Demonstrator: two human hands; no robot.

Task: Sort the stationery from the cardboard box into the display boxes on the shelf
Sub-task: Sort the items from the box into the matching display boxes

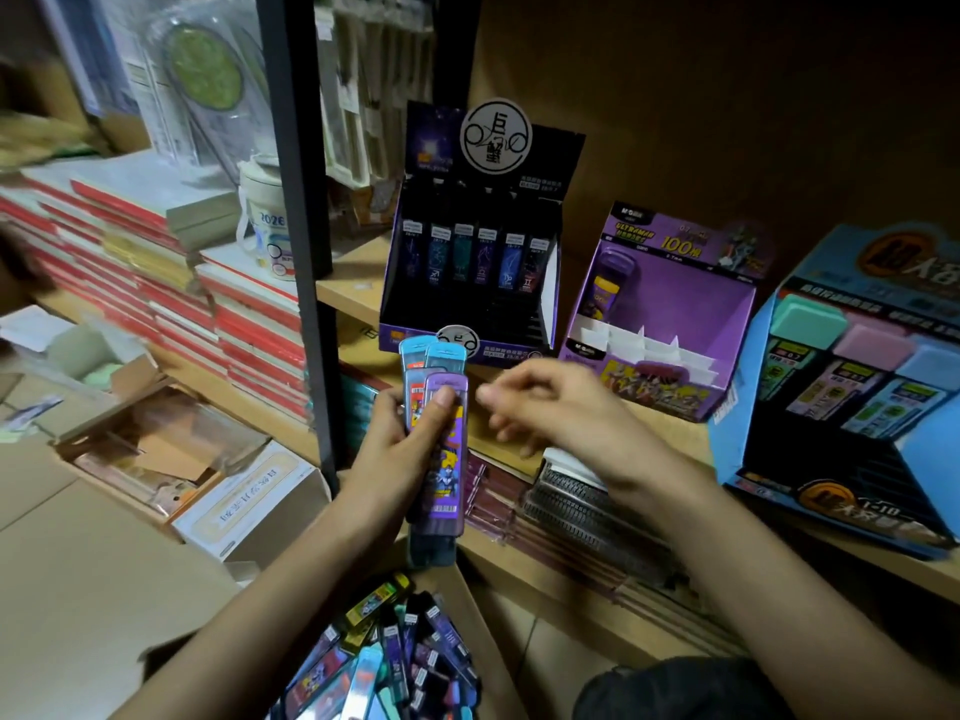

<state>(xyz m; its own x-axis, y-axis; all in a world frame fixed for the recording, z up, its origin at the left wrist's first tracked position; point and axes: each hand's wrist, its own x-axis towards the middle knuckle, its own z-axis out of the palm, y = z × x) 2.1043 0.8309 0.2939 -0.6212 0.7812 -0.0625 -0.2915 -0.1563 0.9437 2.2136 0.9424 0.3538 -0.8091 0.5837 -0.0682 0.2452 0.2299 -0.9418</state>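
Wooden shelving (353, 288) is filling the view, with three display boxes standing on it beyond the hands.

**Holding.** The left hand (400, 439) is gripping a bundle of lead-refill cases (445, 491), fingers wrapped behind and thumb pressing across the face of the purple top case. It appears to be serving as a magazine, presenting the top case so that it can be drawn off. The right hand (561, 407) is hovering just beside the bundle with fingers loosely curled. It is blurred, and nothing is showing between its fingers.

**Orientation.** The bundle's long axis is running away from the person. The capped ends are pointing up toward the shelf and the lower ends down toward the cardboard box (480, 610). The blue cases are fanning out slightly above the purple one.

**Placement.**
- The purple display box (675, 283) is standing beyond the right hand. Judging by colour, it is the likely destination for the top case.
- The dark display box (519, 350) is standing directly beyond the left hand.
- The blue display box (748, 407) is standing further to the right.
- Unsorted cases (395, 662) are lying jumbled in the cardboard box below both wrists, so the sort is judged far from finished.
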